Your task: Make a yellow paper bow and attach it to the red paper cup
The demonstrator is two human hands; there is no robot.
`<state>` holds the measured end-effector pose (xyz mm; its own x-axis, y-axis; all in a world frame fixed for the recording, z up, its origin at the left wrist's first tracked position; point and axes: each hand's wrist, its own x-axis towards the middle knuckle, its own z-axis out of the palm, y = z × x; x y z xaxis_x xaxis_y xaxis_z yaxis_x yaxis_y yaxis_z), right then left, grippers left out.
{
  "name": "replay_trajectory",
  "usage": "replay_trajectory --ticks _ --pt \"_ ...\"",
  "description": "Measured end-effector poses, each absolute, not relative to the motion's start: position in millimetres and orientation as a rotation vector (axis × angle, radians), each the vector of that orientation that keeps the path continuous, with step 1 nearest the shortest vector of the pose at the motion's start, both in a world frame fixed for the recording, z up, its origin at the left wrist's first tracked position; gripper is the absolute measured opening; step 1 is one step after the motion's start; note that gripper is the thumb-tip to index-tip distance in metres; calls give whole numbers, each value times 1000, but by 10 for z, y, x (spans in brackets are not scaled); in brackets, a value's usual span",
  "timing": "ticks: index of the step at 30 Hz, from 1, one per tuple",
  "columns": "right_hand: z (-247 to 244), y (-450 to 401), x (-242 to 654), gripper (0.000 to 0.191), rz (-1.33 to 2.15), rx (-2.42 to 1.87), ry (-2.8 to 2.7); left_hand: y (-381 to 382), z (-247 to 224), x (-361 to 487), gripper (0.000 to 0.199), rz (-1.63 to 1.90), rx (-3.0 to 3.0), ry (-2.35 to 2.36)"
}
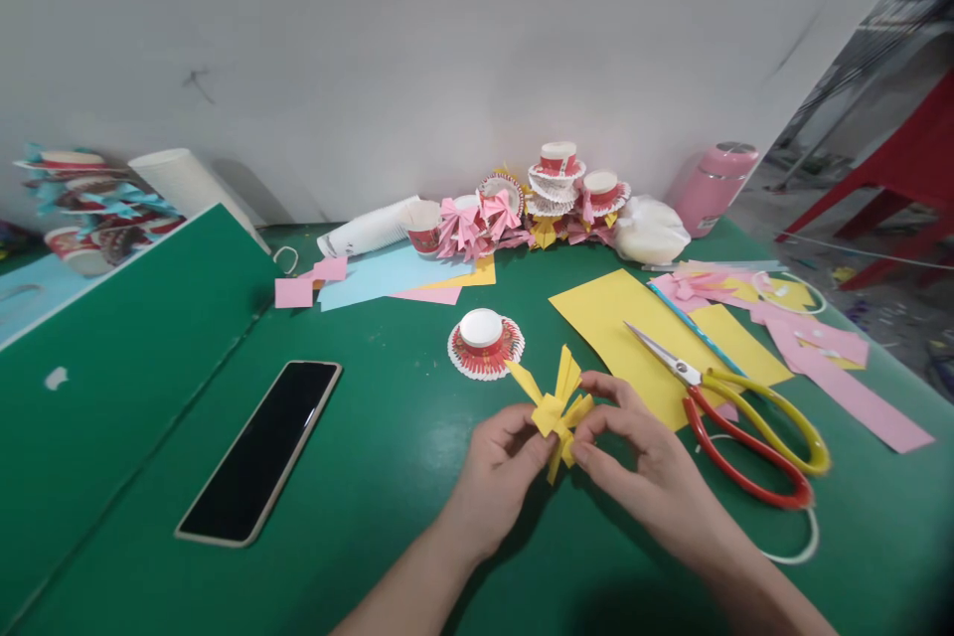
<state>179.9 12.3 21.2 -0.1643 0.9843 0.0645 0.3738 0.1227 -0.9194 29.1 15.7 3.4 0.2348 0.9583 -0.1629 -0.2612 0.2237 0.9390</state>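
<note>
A folded yellow paper bow (pixel 550 414) is held up above the green table, its pleated strips fanning out from a square centre. My left hand (pixel 498 469) pinches it from the left, near the centre. From the right, my right hand (pixel 642 457) grips the lower right strips between thumb and fingers. Just beyond the bow sits a small hat made from a paper cup (pixel 481 330), with a red band and a frilled white and red brim. Scissors (pixel 734 407) with one red and one yellow handle lie to the right of my right hand.
A phone (pixel 262 452) lies at left, beside a raised green board (pixel 149 358). Yellow paper (pixel 618 318), a blue pencil (pixel 693 326) and pink strips (pixel 857 388) lie at right. Along the wall stand finished cup hats (pixel 557 174), stacked cups (pixel 373 227) and a pink bottle (pixel 719 187).
</note>
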Motion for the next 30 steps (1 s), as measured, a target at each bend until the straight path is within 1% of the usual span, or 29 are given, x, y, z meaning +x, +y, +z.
replay_trajectory --ticks 10,16,23,30 --pt "168 151 1788 14 1066 -1347 -1579 167 37 314 19 1048 857 917" --pt "162 152 1777 19 1175 -1303 -1484 168 45 312 16 1040 894 904" --pt "178 151 1786 20 1104 -1374 -1564 164 70 322 16 1045 937 965" --pt "184 164 1782 19 1134 -1373 -1561 158 46 317 16 1015 1042 966"
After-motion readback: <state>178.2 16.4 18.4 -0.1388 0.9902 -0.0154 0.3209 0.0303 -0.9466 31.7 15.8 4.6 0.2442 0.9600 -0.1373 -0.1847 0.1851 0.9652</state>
